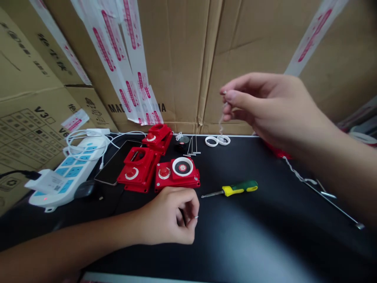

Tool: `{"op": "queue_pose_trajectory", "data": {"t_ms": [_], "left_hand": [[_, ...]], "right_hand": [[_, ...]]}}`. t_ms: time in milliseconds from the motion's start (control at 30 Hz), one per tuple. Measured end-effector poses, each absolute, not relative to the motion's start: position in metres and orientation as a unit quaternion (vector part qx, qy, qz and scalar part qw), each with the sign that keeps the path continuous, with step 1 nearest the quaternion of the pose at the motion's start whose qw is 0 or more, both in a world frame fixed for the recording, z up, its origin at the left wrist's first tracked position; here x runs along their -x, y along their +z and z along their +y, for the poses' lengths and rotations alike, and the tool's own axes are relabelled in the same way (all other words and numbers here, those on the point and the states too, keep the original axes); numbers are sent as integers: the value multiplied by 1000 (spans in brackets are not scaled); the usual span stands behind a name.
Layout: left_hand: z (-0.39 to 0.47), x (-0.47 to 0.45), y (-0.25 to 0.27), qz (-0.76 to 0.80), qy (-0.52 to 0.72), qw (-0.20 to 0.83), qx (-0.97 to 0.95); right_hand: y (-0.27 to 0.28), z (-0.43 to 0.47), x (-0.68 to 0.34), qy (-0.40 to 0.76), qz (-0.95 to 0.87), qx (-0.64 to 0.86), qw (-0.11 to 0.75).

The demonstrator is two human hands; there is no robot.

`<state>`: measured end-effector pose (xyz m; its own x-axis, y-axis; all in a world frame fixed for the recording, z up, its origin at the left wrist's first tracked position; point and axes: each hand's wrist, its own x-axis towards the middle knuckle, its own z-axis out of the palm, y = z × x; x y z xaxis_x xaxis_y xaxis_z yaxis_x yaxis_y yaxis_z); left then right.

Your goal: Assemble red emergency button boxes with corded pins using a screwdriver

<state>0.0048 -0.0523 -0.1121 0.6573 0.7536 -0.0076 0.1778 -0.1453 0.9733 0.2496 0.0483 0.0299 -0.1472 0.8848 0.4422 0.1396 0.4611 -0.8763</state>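
My left hand (173, 216) is closed in a pinch low over the black table. A tiny silvery tip shows between its thumb and forefinger; the rest is hidden. My right hand (265, 98), raised above the table, pinches a thin whitish string (221, 120) that dangles in a blur. Just beyond the left hand lies a red plastic box (176, 175) with a red knob and a white ring around a black disc. Two more red boxes (138, 169) sit behind and left of it. A yellow-green screwdriver (232, 189) lies right of the left hand.
Two white rings (211, 141) and several T-shaped metal pins (193, 147) lie at the back. On the left are a power strip (70, 169) with white cables and a dark phone (120, 163). A metal rod (332, 202) lies under my right forearm. Cardboard walls (179, 59) enclose the table.
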Motion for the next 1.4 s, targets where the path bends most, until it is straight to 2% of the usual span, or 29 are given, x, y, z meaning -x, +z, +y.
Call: {"op": "queue_pose_trajectory", "data": {"t_ms": [133,300,567,700,867,1000,1100,1267,1400], "left_hand": [[-51,-4,-112,313,264,549,-729],[-52,-5,-108,300,280,526,-745],[-50,-4,-108,295,288,514,-752],[-50,-4,-108,317,290,536,-727],[-54,-5,-108,338,332,589,-655],[-56,-4,-107,352,363,596,-624],[-56,-3,-107,351,364,575,-643],[-56,-2,-107,315,363,419,-771],[-59,-2,-108,292,353,321,-829]], "right_hand": [[36,90,-223,343,-677,370,535],[19,132,-189,362,-682,371,516],[-36,171,-150,335,-727,449,397],[-38,159,-165,306,-738,469,376],[-20,84,-217,279,-778,431,363],[-29,5,-248,334,-817,360,303],[-52,-36,-253,450,-776,345,277],[-85,-60,-245,632,-646,345,253],[-97,-66,-238,691,-574,363,249]]}}
